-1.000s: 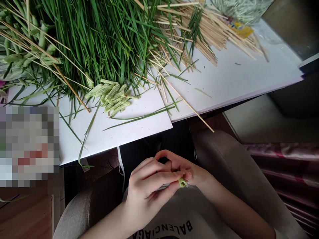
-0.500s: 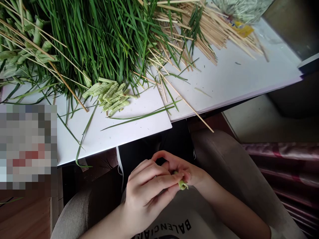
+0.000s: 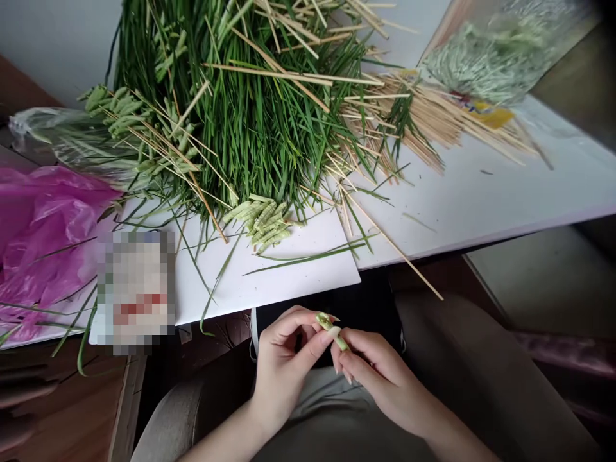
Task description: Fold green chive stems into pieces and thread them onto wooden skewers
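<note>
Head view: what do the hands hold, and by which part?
A small pale-green folded leaf strip, pinched near its middle by the left hand and right hand, at the fingertips.

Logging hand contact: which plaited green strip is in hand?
The short plaited green strip held between the left hand and right hand; the other strips lie piled on the white board.

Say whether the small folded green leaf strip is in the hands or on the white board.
In the hands: the folded green leaf strip is pinched between the fingers of the left hand and right hand, off the white board.
</note>
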Demonstrator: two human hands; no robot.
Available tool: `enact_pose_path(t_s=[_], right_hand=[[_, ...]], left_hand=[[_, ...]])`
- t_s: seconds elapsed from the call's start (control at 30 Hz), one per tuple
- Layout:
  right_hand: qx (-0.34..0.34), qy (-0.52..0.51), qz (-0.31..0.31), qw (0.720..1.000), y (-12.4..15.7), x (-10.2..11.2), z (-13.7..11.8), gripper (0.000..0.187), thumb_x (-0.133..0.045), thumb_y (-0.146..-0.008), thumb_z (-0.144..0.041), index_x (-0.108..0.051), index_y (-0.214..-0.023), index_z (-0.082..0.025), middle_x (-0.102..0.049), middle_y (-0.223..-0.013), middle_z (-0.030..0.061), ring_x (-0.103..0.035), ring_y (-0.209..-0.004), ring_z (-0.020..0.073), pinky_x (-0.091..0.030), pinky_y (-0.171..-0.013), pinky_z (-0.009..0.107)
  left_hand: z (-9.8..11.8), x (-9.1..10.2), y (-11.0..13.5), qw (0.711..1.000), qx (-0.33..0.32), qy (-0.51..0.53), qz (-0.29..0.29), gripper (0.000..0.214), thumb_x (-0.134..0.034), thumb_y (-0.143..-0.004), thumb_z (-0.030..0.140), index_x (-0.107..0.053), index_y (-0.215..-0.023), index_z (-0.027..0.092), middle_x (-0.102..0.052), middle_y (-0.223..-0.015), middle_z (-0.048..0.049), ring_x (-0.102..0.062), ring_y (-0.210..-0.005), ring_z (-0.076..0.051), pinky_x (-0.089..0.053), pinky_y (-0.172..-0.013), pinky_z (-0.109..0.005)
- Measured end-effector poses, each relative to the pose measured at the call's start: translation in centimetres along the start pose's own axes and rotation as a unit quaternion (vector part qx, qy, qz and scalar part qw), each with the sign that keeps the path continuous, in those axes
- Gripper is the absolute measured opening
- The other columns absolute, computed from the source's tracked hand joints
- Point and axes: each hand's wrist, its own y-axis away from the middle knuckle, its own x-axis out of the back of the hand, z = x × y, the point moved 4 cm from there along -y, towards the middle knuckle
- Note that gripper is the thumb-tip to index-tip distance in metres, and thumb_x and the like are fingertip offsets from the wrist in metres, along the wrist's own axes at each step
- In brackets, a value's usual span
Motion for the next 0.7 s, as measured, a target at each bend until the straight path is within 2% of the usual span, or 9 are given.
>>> enact_pose_path(t_s=[0.1,0.23,0.37,0.53,0.7], right_hand=[[0.007,-0.009,0.024,1.000,-0.5,-1.0,-0.4,0.039,-0.048,-0.110,-0.046,-0.054,-0.080,-0.021,-0.044,-0.070,-0.0055,-0.038,-0.063,0.0122,-0.031,-0.058,0.026],[0.014,-0.031,0.031,0.999,-1.0,-1.7,0.1,0.034,-0.049,-0.110,-0.044,-0.056,-0.086,-0.021,-0.049,-0.076,-0.0040,-0.042,-0.066,0.0125,-0.035,-0.060,0.026],[0.036,-0.016,0.044,0.998,-1.0,-1.6,-0.2,0.030,-0.051,-0.109,-0.041,-0.061,-0.088,-0.022,-0.051,-0.075,-0.0034,-0.044,-0.067,0.0129,-0.037,-0.061,0.025],[0.069,0.012,0.059,0.996,-0.9,-1.4,-0.9,0.026,-0.053,-0.109,-0.039,-0.067,-0.094,-0.023,-0.057,-0.080,-0.0008,-0.053,-0.072,0.0156,-0.044,-0.067,0.026],[0.091,0.021,0.046,0.995,-1.1,-1.4,-1.0,0.027,-0.051,-0.110,-0.035,-0.068,-0.092,-0.024,-0.063,-0.087,0.0014,-0.057,-0.078,0.0177,-0.045,-0.072,0.028]], left_hand=[[-0.2,0.1,0.1,1.000,0.012,0.019,-0.004,0.004,-0.082,-0.085,0.023,-0.081,-0.088,0.025,-0.071,-0.081,-0.0026,-0.063,-0.067,-0.012,-0.053,-0.061,-0.023],[0.2,0.3,0.1,1.000,-0.006,0.007,-0.010,0.006,-0.082,-0.085,0.022,-0.083,-0.090,0.025,-0.069,-0.082,-0.0027,-0.060,-0.062,-0.011,-0.053,-0.057,-0.022],[0.7,0.4,0.2,0.998,-0.055,-0.035,-0.011,0.011,-0.081,-0.086,0.020,-0.085,-0.094,0.026,-0.068,-0.081,-0.0036,-0.061,-0.064,-0.012,-0.053,-0.055,-0.022],[1.4,0.4,0.4,0.987,-0.126,-0.094,-0.026,0.020,-0.079,-0.087,0.016,-0.085,-0.103,0.027,-0.069,-0.081,-0.0040,-0.062,-0.067,-0.013,-0.055,-0.057,-0.022],[1.8,0.4,0.8,0.977,-0.166,-0.125,-0.036,0.024,-0.078,-0.088,0.016,-0.083,-0.108,0.028,-0.069,-0.083,-0.0038,-0.066,-0.070,-0.014,-0.056,-0.058,-0.022]])
